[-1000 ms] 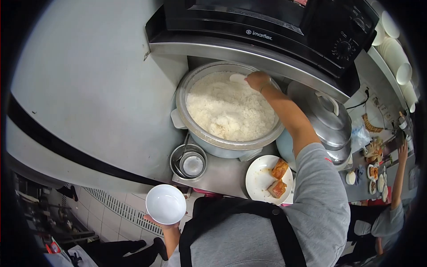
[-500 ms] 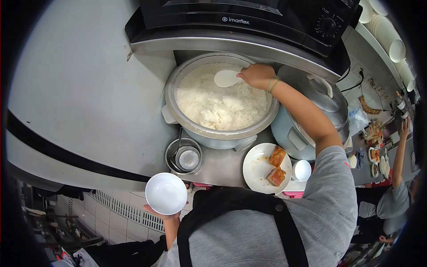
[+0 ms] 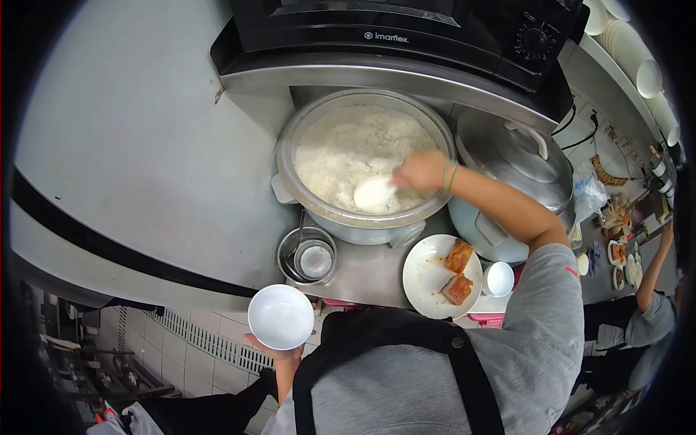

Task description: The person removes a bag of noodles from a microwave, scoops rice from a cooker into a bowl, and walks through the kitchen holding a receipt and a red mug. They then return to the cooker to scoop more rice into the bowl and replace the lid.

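Observation:
My right hand (image 3: 422,171) grips a white rice paddle (image 3: 374,194), its blade against the cooked rice (image 3: 348,141) near the front of a large rice cooker (image 3: 284,190). Some motion blurs the hand. Below and to the left, my left hand (image 3: 279,349) holds a white bowl (image 3: 281,317) from underneath, its inside facing up with nothing in it. Close to the cooker's front, a white plate (image 3: 424,286) carries two browned pieces of food (image 3: 457,272) that look like crispy pork. A small white cup (image 3: 498,279) stands beside the plate.
A metal pot (image 3: 284,264) with a smaller metal cup (image 3: 316,261) inside sits left of the plate. A second cooker with a metal lid (image 3: 511,156) stands at right. An oven (image 3: 391,32) overhangs the back. At far right, a co-worker's arm (image 3: 652,272) reaches over a counter.
My right hand has brought the paddle from the back of the rice toward the front of the cooker. The bowl stays in my left hand, while the whole view shifts slightly.

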{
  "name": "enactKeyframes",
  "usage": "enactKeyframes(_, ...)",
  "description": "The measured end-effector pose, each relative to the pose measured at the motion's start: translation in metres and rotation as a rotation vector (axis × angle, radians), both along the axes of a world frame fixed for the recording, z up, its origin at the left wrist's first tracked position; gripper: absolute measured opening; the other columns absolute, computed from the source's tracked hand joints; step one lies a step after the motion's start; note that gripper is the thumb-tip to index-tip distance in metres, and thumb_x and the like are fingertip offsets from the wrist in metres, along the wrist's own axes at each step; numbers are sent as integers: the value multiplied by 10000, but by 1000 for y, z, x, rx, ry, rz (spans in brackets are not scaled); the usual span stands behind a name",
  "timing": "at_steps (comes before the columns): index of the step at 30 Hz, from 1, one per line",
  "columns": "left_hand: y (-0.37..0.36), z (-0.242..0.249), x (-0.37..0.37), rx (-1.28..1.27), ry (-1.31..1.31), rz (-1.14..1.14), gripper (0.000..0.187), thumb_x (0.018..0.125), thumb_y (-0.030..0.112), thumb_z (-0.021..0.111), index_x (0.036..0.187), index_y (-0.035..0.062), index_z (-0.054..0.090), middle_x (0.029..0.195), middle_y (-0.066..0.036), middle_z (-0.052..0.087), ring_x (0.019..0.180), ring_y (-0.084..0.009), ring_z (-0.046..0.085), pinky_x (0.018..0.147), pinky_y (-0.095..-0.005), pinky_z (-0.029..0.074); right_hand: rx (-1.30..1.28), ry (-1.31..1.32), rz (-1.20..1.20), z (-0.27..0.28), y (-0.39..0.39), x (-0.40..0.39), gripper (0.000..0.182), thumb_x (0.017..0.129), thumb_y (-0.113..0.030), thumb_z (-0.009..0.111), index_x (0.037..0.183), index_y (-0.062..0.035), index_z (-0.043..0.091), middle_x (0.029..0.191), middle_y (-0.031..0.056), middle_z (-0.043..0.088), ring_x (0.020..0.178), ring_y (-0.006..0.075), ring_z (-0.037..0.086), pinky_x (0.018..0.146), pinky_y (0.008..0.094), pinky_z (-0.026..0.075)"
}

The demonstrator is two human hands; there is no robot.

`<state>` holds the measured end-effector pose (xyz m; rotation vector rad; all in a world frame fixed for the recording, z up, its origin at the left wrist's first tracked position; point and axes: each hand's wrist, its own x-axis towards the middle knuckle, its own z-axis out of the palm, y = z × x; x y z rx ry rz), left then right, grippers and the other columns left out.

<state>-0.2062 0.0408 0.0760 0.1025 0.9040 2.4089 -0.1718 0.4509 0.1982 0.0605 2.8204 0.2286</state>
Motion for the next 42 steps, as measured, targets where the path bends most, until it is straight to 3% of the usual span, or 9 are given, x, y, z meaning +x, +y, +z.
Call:
enactKeyframes(5, 4, 7, -1, 5, 4, -7, 1080, 636, 892, 278, 1325, 61, 330, 1121, -224, 547, 842, -423, 622, 409, -388, 565, -83, 319, -445, -8, 79, -26, 321, 892, -222, 396, 1003, -1, 602, 921, 176, 643, 855, 354, 619, 740, 432, 492)
enactKeyframes(20, 27, 19, -18, -85, -77, 62, 821, 825, 731, 236, 1331, 91, 332, 1180, -199, 521, 925, -404, 607, 518, -405, 595, -378, 13, 40, -45, 43, -3, 250, 840, -176, 439, 810, -20, 633, 855, 194, 629, 808, 360, 585, 733, 442, 444)
enactKeyframes(23, 54, 46, -34, -211, 19, -17, 789, 845, 711, 239, 1340, 104, 331, 1252, -167, 484, 1041, -355, 568, 670, -467, 576, -448, -23, 142, -49, 60, -11, 260, 855, -221, 454, 804, -31, 624, 719, 148, 619, 612, 295, 561, 581, 409, 444)
enactKeyframes(25, 75, 61, -48, -192, 165, -148, 758, 863, 691, 243, 1346, 113, 334, 1288, -138, 464, 1139, -315, 509, 799, -520, 506, -709, -348, -415, -39, 62, -13, 268, 873, -268, 457, 801, -61, 612, 590, 42, 537, 469, 166, 465, 433, 329, 381)
enactKeyframes(28, 115, 83, -71, -209, 290, -283, 724, 887, 656, 259, 1353, 107, 330, 1302, -133, 459, 1170, -306, 483, 863, -532, 455, -749, -379, -486, -20, 64, -7, 233, 874, -260, 451, 805, -95, 601, 553, -37, 446, 427, 67, 365, 371, 257, 290)
enactKeyframes(34, 215, 105, -93, -292, 322, -469, 707, 860, 577, 473, 1324, 125, 190, 1291, -174, 342, 1131, -364, 460, 834, -578, 460, -717, -203, -599, 46, 75, -7, 197, 835, -219, 457, 793, -91, 601, 540, -32, 442, 388, 61, 330, 348, 261, 263)
enactKeyframes(38, 275, 93, -96, -267, 254, -528, 819, 801, 642, 512, 1329, 128, 153, 1290, -191, 309, 1134, -377, 433, 838, -580, 456, -545, 45, -629, 78, 46, -16, 175, 812, -153, 500, 767, -34, 620, 532, 54, 515, 407, 147, 468, 354, 295, 360)
enactKeyframes(39, 286, 95, -92, -238, 220, -494, 835, 794, 654, 510, 1330, 134, 139, 1292, -195, 301, 1135, -381, 430, 841, -581, 453, -74, 46, -29, 28, 96, -40, 121, 752, -74, 527, 725, 2, 617, 616, 181, 600, 550, 296, 598, 484, 360, 469)
enactKeyframes(42, 314, 87, -90, -172, 147, -449, 823, 797, 677, 477, 1321, 130, 156, 1277, -196, 327, 1126, -372, 435, 851, -574, 450, -48, 325, -130, 68, -23, -2, 120, 711, -8, 519, 772, 32, 614, 719, 253, 614, 731, 384, 626, 629, 395, 507)
